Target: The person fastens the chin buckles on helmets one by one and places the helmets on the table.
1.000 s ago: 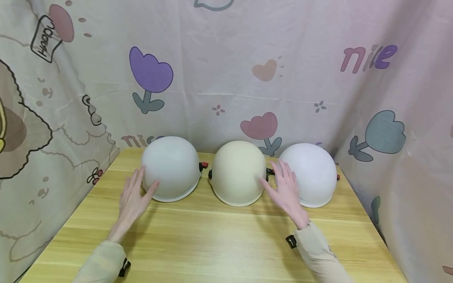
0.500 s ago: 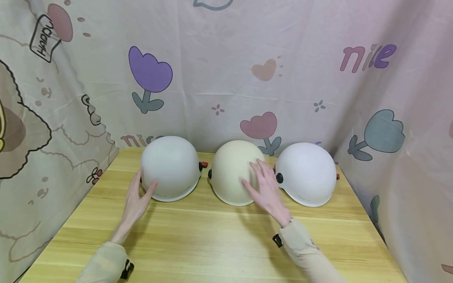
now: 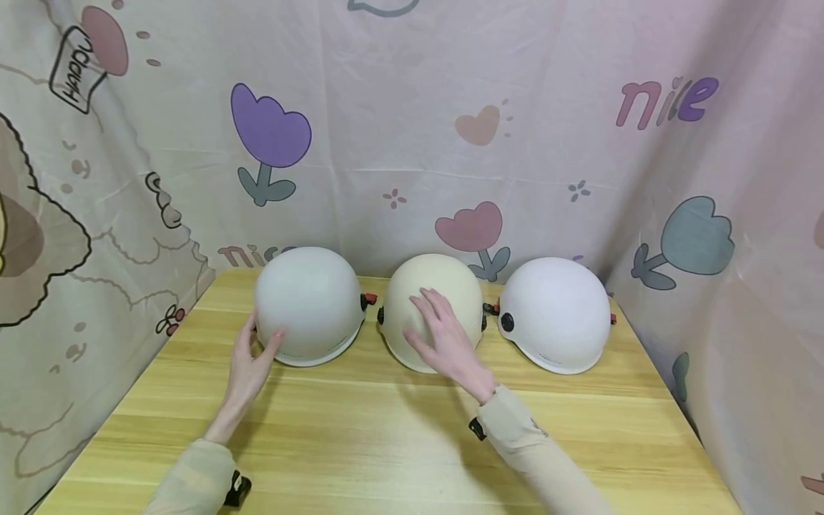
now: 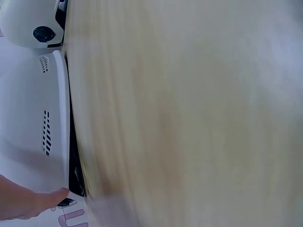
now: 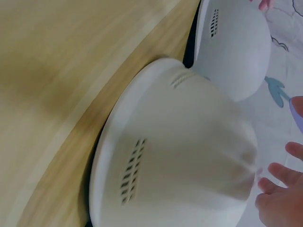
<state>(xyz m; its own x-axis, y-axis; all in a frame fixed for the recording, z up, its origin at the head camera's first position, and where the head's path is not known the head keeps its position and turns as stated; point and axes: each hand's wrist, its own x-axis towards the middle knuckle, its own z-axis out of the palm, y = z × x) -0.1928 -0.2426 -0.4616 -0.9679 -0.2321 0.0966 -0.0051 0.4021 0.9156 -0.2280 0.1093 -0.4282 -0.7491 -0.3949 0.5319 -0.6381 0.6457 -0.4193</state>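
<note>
Three round helmets stand in a row, domes up: a pale grey one (image 3: 312,300) at left, a cream one (image 3: 431,275) in the middle, a white one (image 3: 555,307) at right. My left hand (image 3: 249,361) is at the grey helmet's left side, thumb spread toward its front and fingertips partly hidden behind the shell. In the left wrist view, a digit (image 4: 45,201) reaches the helmet's lower rim. With fingers spread, my right hand (image 3: 444,343) overlaps the front of the cream helmet; in the right wrist view it shows beside the dome (image 5: 189,127).
The helmets sit toward the back of a wooden table (image 3: 360,443). A printed curtain (image 3: 386,107) hangs close behind them and along both sides. Red and black buckles (image 3: 370,299) stick out between the helmets.
My right hand has moved left, from between the cream and white helmets to the cream one's front. My left hand has moved slightly in against the grey helmet's side.
</note>
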